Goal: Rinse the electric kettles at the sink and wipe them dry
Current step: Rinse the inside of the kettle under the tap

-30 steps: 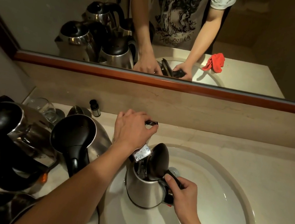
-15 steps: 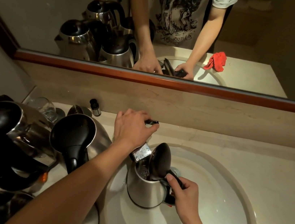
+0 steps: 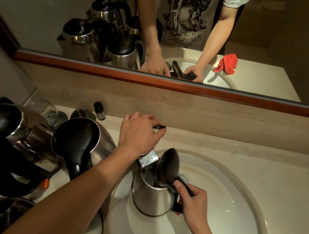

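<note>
Little has moved since a second ago: the left hand still grips the faucet lever, the right hand holds the open kettle by its handle in the sink. Other kettles wait on the tabletop; wiping remains.

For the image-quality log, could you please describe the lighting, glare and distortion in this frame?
Head view: dim, warm light; wide-angle bending curves the brown wooden mirror frame; soft glare on the white oval sink basin; bright reflection on the open steel electric kettle.
</note>
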The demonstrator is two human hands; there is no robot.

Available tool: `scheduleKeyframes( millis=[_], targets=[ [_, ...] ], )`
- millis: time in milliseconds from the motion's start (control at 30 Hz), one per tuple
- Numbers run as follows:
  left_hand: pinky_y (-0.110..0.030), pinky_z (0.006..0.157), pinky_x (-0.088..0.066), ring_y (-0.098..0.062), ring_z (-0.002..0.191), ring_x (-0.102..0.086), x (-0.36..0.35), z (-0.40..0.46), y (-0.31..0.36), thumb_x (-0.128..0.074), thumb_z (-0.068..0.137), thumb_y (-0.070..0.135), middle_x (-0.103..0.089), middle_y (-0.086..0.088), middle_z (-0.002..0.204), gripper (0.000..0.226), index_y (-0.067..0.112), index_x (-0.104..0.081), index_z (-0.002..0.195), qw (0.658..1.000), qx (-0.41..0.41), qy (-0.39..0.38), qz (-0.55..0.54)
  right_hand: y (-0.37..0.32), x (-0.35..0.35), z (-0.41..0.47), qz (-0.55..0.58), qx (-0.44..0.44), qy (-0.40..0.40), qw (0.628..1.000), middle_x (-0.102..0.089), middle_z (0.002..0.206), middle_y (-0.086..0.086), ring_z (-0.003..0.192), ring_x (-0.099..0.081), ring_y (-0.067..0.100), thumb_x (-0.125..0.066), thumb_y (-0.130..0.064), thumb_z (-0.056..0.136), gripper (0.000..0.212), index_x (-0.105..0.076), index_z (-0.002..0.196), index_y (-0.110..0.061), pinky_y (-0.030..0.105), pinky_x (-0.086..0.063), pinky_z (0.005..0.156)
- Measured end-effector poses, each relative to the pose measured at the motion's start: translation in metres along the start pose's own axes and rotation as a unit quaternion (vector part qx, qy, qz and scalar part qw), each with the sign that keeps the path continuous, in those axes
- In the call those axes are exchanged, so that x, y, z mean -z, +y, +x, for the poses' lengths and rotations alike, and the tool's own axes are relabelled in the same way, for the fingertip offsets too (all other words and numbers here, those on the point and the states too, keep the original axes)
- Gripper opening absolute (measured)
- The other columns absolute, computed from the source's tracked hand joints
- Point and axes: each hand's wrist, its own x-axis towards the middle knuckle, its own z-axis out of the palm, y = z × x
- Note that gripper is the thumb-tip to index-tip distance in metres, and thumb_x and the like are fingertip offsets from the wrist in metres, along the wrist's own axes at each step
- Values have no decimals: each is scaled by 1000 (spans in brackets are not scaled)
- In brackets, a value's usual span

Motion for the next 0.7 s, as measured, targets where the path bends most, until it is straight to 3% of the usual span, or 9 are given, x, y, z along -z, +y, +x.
scheduleKeyframes(
  millis=[300,400,700],
  targets=[
    [-37,94,-31,-16,120,-49,1,-1,0,-43,95,62,-63,16,130,44,38,-71,120,1000,1,5,-7,-1,0,0,-4,10,2,1000,-36,45,-2,47,-33,19,-75,-60,63,51,-52,43,-19,39,-36,53],
    [-37,94,-31,-16,119,-50,0,-1,0,-43,94,63,-63,16,129,45,39,-72,119,1000,4,7,-6,3,1,0,-3,6,2,1000,-35,46,1,48,-34,20,-76,-59,65,56,-54,47,-10,44,-41,51],
    [-37,95,-30,-17,121,-50,3,-2,2,-43,96,63,-62,15,132,45,38,-71,121,1000,2,2,1,3,2,1,-10,8,-2,1000,-33,47,-1,49,-31,19,-75,-59,66,54,-50,46,-16,41,-38,53]
  ],
)
